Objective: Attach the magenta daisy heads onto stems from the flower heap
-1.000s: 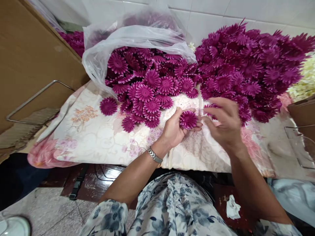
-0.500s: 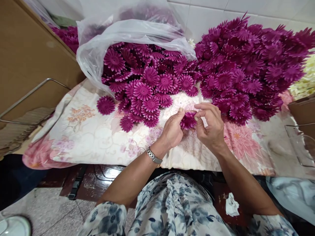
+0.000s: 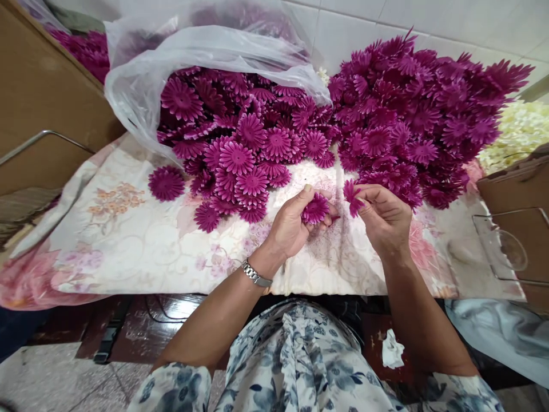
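The left hand [image 3: 289, 229] curls closed around a purple flower head [image 3: 315, 208], kept face up for access, while at its 3 o'clock the right hand [image 3: 386, 220] pinches what seems a separate petal layer [image 3: 350, 194], just clear of it.

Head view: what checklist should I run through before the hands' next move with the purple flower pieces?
1. Left hand grips a purple flower head, thumb over its top: ok.
2. Right hand pinches a separate purple petal piece at the fingertips: ok.
3. The two held pieces are apart, with a gap between them: ok.
4. Which face of the petal piece is turned towards the flower head: cannot tell.
5. Loose flower heads spill from the plastic bag onto the floral cloth, just beyond the left hand: ok.
6. Both hands are fully in view above the cloth: ok.
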`<action>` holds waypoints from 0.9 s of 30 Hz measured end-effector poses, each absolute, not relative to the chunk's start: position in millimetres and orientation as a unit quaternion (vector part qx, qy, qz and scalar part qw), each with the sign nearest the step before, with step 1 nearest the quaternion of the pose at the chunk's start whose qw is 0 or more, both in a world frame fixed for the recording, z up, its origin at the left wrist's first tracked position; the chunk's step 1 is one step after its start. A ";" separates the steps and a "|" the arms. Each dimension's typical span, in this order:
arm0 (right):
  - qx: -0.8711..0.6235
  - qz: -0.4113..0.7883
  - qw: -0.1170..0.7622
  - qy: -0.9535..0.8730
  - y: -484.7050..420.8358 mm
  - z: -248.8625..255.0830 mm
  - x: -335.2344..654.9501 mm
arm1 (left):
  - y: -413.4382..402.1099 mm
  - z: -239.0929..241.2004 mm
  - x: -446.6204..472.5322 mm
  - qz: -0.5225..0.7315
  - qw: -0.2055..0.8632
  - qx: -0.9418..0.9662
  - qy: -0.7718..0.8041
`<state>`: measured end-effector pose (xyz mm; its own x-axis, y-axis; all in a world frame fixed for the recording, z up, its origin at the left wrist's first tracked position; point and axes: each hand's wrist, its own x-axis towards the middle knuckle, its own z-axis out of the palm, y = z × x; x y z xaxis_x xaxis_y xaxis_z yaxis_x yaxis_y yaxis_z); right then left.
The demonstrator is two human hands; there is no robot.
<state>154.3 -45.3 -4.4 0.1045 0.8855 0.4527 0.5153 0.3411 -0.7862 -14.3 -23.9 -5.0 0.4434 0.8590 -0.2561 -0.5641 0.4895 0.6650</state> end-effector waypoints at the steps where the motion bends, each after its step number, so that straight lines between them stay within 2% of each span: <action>1: -0.544 0.210 0.516 -0.628 -45.8 -6.3 153.3 | -24.5 -4.7 -14.2 0.438 0.809 0.262 0.291; 5: -0.528 0.238 0.517 -0.630 -46.0 -10.5 145.7 | -26.8 -5.1 -13.2 0.423 0.796 0.310 0.302; 12: -0.519 0.166 0.477 -0.690 -47.9 -5.5 132.3 | -27.9 -8.7 -10.8 0.430 0.754 0.353 0.349; 18: -0.502 0.136 0.470 -0.713 -50.1 0.7 128.7 | -28.7 -6.4 -13.2 0.429 0.765 0.344 0.335; 20: -0.512 0.074 0.466 -0.718 -48.1 6.5 141.6 | -27.8 -5.6 -15.1 0.426 0.780 0.324 0.325; 22: -0.546 -0.040 0.445 -0.709 -43.4 12.9 167.9 | -26.1 -5.5 -16.7 0.434 0.798 0.289 0.302; 25: -0.628 -0.221 0.350 -0.659 -32.5 18.1 219.0 | -23.2 -5.9 -17.7 0.436 0.827 0.240 0.260; 27: -0.659 -0.262 0.278 -0.648 -26.4 17.7 240.3 | -22.0 -5.9 -17.6 0.427 0.843 0.215 0.248</action>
<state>240.3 -26.4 17.7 0.0219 0.7084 0.7055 0.9996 -0.0048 -0.0262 -17.6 -22.0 -5.9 0.5129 0.8257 -0.2349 -0.6124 0.5437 0.5740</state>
